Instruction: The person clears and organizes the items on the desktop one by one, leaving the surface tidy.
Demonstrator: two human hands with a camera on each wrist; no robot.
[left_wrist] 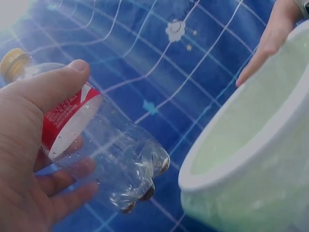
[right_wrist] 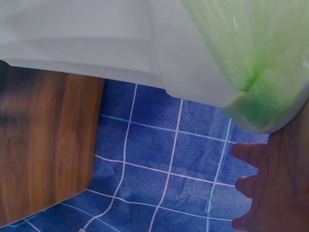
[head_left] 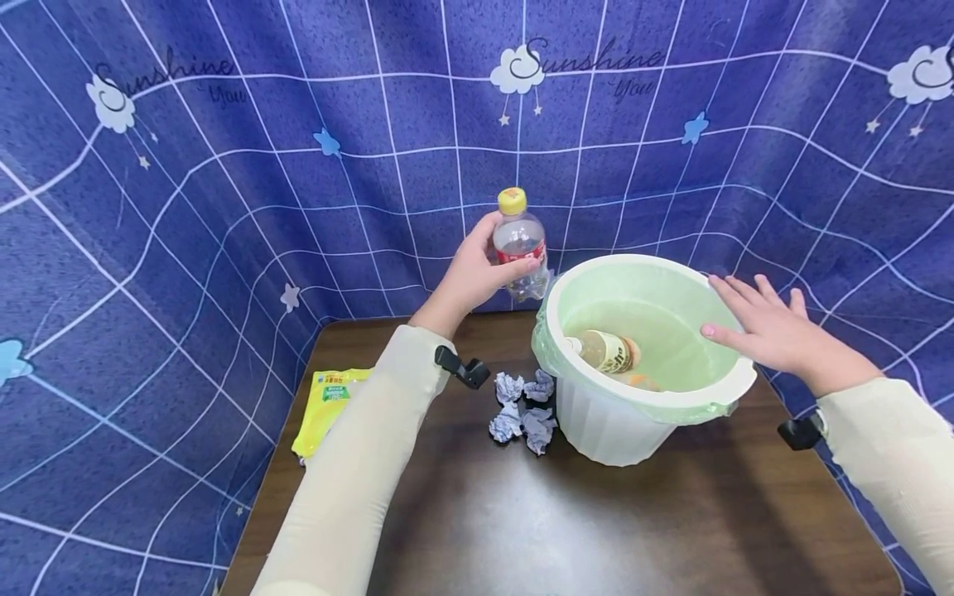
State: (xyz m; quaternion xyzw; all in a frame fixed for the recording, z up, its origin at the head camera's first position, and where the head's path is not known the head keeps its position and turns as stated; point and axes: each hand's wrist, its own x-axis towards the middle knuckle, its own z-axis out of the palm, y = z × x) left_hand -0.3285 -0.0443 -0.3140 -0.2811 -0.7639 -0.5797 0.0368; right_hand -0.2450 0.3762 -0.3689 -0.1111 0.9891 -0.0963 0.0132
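Note:
My left hand (head_left: 480, 266) grips a clear plastic bottle (head_left: 522, 236) with a yellow cap and red label, above the table's back edge and just left of the bin. In the left wrist view the bottle (left_wrist: 116, 145) looks empty but for droplets, thumb over its label. The white bin (head_left: 611, 414) has a pale green liner bag folded over its rim. A bottle with a cream label (head_left: 613, 352) lies inside, beside an orange-brown item (head_left: 643, 382) only partly visible. My right hand (head_left: 768, 327) lies at the bin's right rim, fingers extended and spread.
Several crumpled paper balls (head_left: 522, 414) lie on the brown wooden table (head_left: 551, 521), against the bin's left side. A yellow packet (head_left: 328, 401) is at the table's left edge, partly behind my left sleeve. A blue patterned curtain (head_left: 417, 165) hangs behind.

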